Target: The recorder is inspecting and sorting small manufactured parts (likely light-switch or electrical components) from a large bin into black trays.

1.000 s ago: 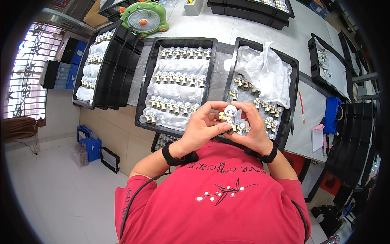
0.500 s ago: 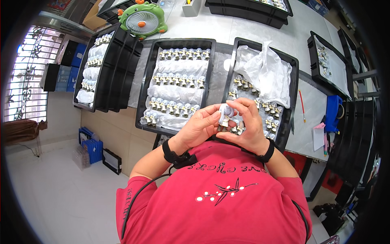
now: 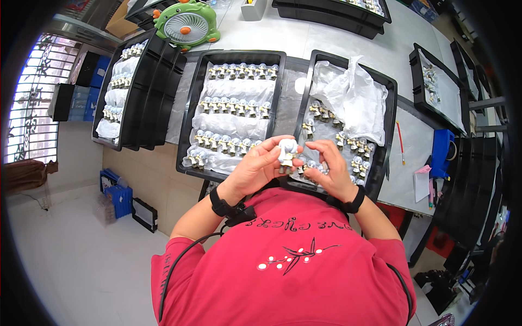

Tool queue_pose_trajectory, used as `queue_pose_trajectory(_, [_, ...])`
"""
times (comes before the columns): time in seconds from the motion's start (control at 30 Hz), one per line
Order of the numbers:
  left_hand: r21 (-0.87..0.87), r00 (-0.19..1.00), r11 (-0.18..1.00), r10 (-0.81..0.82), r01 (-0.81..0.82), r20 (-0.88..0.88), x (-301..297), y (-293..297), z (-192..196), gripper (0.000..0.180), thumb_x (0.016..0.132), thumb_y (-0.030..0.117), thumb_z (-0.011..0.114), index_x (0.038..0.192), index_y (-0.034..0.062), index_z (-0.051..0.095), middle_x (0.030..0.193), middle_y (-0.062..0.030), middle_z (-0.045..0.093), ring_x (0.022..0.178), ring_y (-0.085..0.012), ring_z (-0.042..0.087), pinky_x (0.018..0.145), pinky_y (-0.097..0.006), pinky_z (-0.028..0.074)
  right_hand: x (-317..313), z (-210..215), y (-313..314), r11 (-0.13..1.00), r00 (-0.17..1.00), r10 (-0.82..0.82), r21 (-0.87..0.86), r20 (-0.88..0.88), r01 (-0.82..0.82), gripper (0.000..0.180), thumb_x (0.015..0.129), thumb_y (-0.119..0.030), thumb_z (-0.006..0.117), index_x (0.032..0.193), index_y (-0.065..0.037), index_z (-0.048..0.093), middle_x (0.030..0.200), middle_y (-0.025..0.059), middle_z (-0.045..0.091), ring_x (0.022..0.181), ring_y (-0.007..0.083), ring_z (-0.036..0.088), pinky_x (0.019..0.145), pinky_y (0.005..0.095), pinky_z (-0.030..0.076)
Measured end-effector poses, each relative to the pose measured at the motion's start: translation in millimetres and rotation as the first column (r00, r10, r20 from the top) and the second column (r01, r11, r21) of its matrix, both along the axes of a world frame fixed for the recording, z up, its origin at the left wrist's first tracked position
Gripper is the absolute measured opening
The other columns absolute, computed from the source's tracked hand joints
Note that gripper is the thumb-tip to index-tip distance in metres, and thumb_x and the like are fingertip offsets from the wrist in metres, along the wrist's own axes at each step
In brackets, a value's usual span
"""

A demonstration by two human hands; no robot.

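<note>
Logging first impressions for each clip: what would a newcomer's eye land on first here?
Most striking is the small white figurine held up between the left hand and right hand at the centre, above the red shirt. Behind it, black trays hold neat rows of similar figurines on white padding, the right tray with crumpled plastic sheeting. A green frog-shaped desk fan sits at the top left.
</note>
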State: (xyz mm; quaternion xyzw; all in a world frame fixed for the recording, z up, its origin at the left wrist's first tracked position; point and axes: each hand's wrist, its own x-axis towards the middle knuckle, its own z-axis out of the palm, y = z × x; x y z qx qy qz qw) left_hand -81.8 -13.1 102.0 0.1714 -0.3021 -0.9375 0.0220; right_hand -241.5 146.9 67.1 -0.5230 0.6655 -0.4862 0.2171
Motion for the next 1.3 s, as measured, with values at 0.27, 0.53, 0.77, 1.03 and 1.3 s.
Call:
queue_pose_trajectory(0.27, [-0.161, 0.975, 0.972, 0.190, -0.171, 0.115, 52, -41, -35, 0.043, 0.091, 0.012, 0.059, 0.130, 0.0070, 0.043, 0.115, -0.0083, 0.056, 0.101, -0.0202, 0.061, 0.086, -0.031, 0.050, -77, -111, 23, 0.796, 0.835, -0.060, 0.478, -0.546, 0.370, 0.057, 0.066, -0.013, 0.075, 0.118, -0.008, 0.052, 0.120, 0.0116, 0.048, 0.105, 0.0335, 0.051, 0.084, 0.0426, 0.047])
queue_pose_trajectory(0.53, [-0.868, 0.644, 0.319, 0.582, 0.381, 0.497, 145, -112, -114, 0.037, 0.075, 0.010, 0.072, 0.107, 0.0034, 0.056, 0.088, -0.0047, 0.058, 0.083, -0.0168, 0.062, 0.074, -0.030, 0.050, -76, -113, 11, 0.735, 0.826, -0.037, 0.544, -0.562, 0.404, 0.067, 0.061, -0.011, 0.078, 0.121, -0.003, 0.048, 0.114, 0.0123, 0.047, 0.103, 0.0333, 0.053, 0.085, 0.0420, 0.048])
queue_pose_trajectory(0.77, [-0.733, 0.652, -0.083, 0.531, 0.676, 0.541, 151, -117, -117, 0.032, 0.070, 0.010, 0.068, 0.101, 0.0037, 0.060, 0.097, -0.0166, 0.063, 0.090, -0.0352, 0.061, 0.078, -0.042, 0.048, -69, -96, 10, 0.767, 0.875, -0.057, 0.540, -0.480, 0.346, 0.062, 0.061, -0.014, 0.077, 0.117, -0.004, 0.051, 0.111, 0.0144, 0.048, 0.102, 0.0342, 0.053, 0.083, 0.0408, 0.047])
queue_pose_trajectory(1.03, [-0.701, 0.638, -0.123, 0.547, 0.702, 0.542, 147, -107, -118, 0.026, 0.075, 0.002, 0.058, 0.101, 0.0027, 0.056, 0.106, -0.0221, 0.052, 0.090, -0.0423, 0.059, 0.079, -0.049, 0.048, -39, -56, 1, 0.923, 0.955, -0.148, 0.312, -0.255, 0.226, 0.060, 0.063, -0.015, 0.076, 0.116, -0.005, 0.051, 0.111, 0.0141, 0.049, 0.100, 0.0318, 0.054, 0.082, 0.0371, 0.046])
queue_pose_trajectory(1.3, [-0.765, 0.713, -0.160, 0.517, 0.624, 0.474, 115, -88, -73, 0.041, 0.076, 0.010, 0.069, 0.114, 0.0047, 0.054, 0.107, -0.0178, 0.052, 0.089, -0.0376, 0.060, 0.077, -0.045, 0.049, -9, 15, -13, 0.985, 0.999, -0.001, 0.172, 0.042, -0.006, 0.065, 0.061, -0.015, 0.081, 0.119, -0.006, 0.054, 0.114, 0.0098, 0.049, 0.098, 0.0219, 0.051, 0.079, 0.0287, 0.043])
